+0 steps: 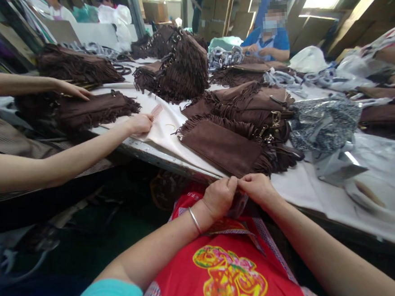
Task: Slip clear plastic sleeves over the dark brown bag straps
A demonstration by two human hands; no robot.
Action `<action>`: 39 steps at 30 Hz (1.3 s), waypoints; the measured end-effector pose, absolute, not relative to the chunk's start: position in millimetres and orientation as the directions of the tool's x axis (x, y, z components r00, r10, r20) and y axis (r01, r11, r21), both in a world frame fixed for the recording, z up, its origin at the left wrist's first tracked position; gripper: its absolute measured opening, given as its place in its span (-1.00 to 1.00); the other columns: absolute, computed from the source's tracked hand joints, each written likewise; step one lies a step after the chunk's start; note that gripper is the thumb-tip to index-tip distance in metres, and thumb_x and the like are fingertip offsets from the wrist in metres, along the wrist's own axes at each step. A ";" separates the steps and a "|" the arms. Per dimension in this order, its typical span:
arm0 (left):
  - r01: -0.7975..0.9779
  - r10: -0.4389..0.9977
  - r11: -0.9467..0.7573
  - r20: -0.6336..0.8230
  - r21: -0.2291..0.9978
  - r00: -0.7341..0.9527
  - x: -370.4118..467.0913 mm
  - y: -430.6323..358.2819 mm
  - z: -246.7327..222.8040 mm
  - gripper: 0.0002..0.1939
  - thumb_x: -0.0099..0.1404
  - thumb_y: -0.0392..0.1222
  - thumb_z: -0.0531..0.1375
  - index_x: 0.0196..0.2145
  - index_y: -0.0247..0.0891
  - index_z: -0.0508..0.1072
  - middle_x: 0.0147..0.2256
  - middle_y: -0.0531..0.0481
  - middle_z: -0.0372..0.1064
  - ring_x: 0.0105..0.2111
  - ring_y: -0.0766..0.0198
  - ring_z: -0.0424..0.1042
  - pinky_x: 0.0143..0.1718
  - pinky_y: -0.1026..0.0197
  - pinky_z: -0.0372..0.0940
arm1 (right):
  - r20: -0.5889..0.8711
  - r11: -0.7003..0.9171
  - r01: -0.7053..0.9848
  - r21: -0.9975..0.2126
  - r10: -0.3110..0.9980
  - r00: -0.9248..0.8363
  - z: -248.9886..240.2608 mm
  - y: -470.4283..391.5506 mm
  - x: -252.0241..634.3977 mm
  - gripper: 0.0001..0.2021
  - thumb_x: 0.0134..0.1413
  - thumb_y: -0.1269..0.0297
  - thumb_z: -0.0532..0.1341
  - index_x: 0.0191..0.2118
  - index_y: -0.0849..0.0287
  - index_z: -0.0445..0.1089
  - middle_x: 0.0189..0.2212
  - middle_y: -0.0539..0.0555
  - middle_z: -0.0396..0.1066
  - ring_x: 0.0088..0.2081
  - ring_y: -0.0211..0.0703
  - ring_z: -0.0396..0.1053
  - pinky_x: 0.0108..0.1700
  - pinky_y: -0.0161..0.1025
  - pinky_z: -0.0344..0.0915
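Observation:
My left hand (220, 197), with a silver bangle on its wrist, is closed at the table's front edge. Just right of it, my right hand (258, 189) is closed too, and the fingertips of both meet in a pinch. Whatever lies between the fingers is too small or hidden to make out. Right behind my hands, a dark brown fringed bag (222, 146) lies flat on the white-covered table, its fringe close to my right hand. More brown bags with metal clasps are heaped behind it. Below my hands is a red apron (226, 263) with a yellow print.
At the left, a co-worker's hand holds a pink comb (156, 111) on the table, the other rests on a fringed bag (96, 107). Plastic-wrapped grey material (324, 121) and a tape roll (373, 194) lie right. A person in blue (271, 41) works across the table.

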State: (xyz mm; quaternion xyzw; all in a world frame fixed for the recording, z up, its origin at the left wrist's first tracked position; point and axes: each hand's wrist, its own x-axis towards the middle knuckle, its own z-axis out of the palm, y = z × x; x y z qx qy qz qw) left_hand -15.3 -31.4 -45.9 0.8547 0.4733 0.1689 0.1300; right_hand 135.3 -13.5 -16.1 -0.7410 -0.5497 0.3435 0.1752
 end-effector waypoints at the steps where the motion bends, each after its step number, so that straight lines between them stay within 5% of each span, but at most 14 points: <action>1: 0.770 0.860 -0.504 0.147 0.391 0.489 -15.9 -30.9 -45.7 -0.71 0.43 -0.22 -0.15 -0.13 -0.30 0.33 -0.29 -0.14 0.41 -0.30 0.15 0.44 -0.26 0.15 0.35 | -0.320 -0.328 0.685 -0.651 0.936 0.144 -17.5 -15.0 136.0 -0.73 -0.08 0.15 0.20 -0.60 0.20 0.48 -0.66 0.06 0.45 -0.59 -0.23 0.34 -0.55 -0.34 0.14; 6: 0.732 0.922 -0.340 0.055 0.590 0.384 -14.0 -24.2 -46.2 -0.76 0.37 -0.20 -0.03 -0.31 -0.29 0.40 -0.34 -0.17 0.43 -0.33 0.16 0.42 -0.24 0.16 0.31 | -0.322 -0.264 0.639 -0.723 0.946 0.026 -26.6 -25.7 142.0 -0.78 -0.06 0.26 0.17 -0.42 0.16 0.58 -0.52 0.04 0.54 -0.48 -0.19 0.42 -0.45 -0.32 0.22; 10: 0.392 0.934 0.083 -0.209 0.916 0.290 -7.0 -18.0 -43.3 -0.76 0.30 -0.17 0.07 -0.50 -0.28 0.38 -0.51 -0.03 0.37 -0.53 0.32 0.31 -0.43 0.26 0.23 | -0.277 -0.224 0.640 -0.735 0.961 0.018 -30.9 -32.2 144.3 -0.78 -0.05 0.25 0.18 -0.41 0.14 0.59 -0.53 0.01 0.53 -0.46 -0.18 0.42 -0.42 -0.31 0.22; 13: 0.004 0.825 0.476 -0.448 0.879 0.344 -2.3 -16.9 -42.2 -0.74 0.28 -0.11 0.11 -0.50 -0.31 0.35 -0.57 0.07 0.27 -0.67 0.47 0.10 -0.61 0.36 0.05 | -0.263 -0.260 0.603 -0.754 0.961 0.085 -33.3 -35.9 143.6 -0.77 -0.04 0.20 0.20 -0.36 0.15 0.59 -0.52 0.01 0.54 -0.45 -0.17 0.43 -0.41 -0.30 0.23; 16: -0.139 0.743 0.632 -0.545 0.762 0.389 -1.3 -18.1 -42.9 -0.72 0.23 -0.06 0.18 -0.50 -0.33 0.34 -0.59 0.12 0.20 -0.69 0.53 0.02 -0.65 0.41 -0.06 | -0.276 -0.310 0.555 -0.772 0.950 0.146 -38.9 -39.9 142.5 -0.75 -0.05 0.17 0.21 -0.33 0.17 0.59 -0.51 0.02 0.54 -0.46 -0.16 0.43 -0.42 -0.29 0.24; 25: 0.192 0.808 0.488 -0.523 0.852 0.269 -6.0 -24.7 -37.2 -0.59 0.27 0.00 0.14 -0.62 -0.31 0.32 -0.71 0.12 0.15 -0.75 0.49 0.05 -0.70 0.36 -0.07 | -0.200 -0.223 0.598 -0.770 0.974 0.106 -53.9 -48.9 143.4 -0.75 0.01 0.20 0.14 -0.38 0.16 0.56 -0.45 0.04 0.55 -0.39 -0.13 0.46 -0.30 -0.25 0.28; 28: -0.023 0.749 0.598 -0.548 0.801 0.372 -3.7 -30.6 -43.1 -0.62 0.25 0.07 0.15 -0.55 -0.28 0.30 -0.67 0.16 0.11 -0.76 0.50 -0.03 -0.72 0.37 -0.11 | -0.186 -0.226 0.580 -0.783 0.974 0.128 -58.6 -49.7 142.5 -0.75 0.00 0.19 0.15 -0.36 0.15 0.56 -0.44 0.05 0.55 -0.40 -0.13 0.46 -0.33 -0.26 0.29; 31: -0.254 0.637 0.747 -0.552 0.615 0.538 -1.1 -35.2 -51.0 -0.67 0.28 0.03 0.12 -0.50 -0.26 0.24 -0.66 0.22 0.00 -0.74 0.53 -0.16 -0.72 0.41 -0.21 | -0.217 -0.281 0.509 -0.814 0.959 0.183 -63.7 -49.2 140.7 -0.75 -0.02 0.16 0.17 -0.35 0.16 0.55 -0.47 0.05 0.55 -0.45 -0.15 0.45 -0.41 -0.29 0.29; 34: -0.315 0.603 0.786 -0.546 0.531 0.582 -0.8 -38.5 -54.2 -0.71 0.30 -0.03 0.09 -0.47 -0.27 0.24 -0.65 0.23 -0.03 -0.72 0.53 -0.19 -0.70 0.43 -0.25 | -0.339 -0.395 0.464 -0.793 0.919 0.202 -65.4 -49.7 139.9 -0.69 -0.01 0.07 0.16 -0.42 0.20 0.53 -0.66 0.03 0.44 -0.61 -0.19 0.36 -0.56 -0.31 0.20; 39: -0.041 0.809 0.509 -0.462 0.860 0.362 -4.6 -46.6 -49.7 -0.65 0.30 0.00 0.06 -0.53 -0.28 0.29 -0.63 0.14 0.12 -0.69 0.46 0.03 -0.65 0.36 -0.05 | -0.418 -0.454 0.399 -0.797 0.891 0.179 -58.3 -60.6 141.3 -0.72 -0.05 0.10 0.22 -0.52 0.23 0.47 -0.77 -0.04 0.29 -0.70 -0.28 0.22 -0.63 -0.34 0.11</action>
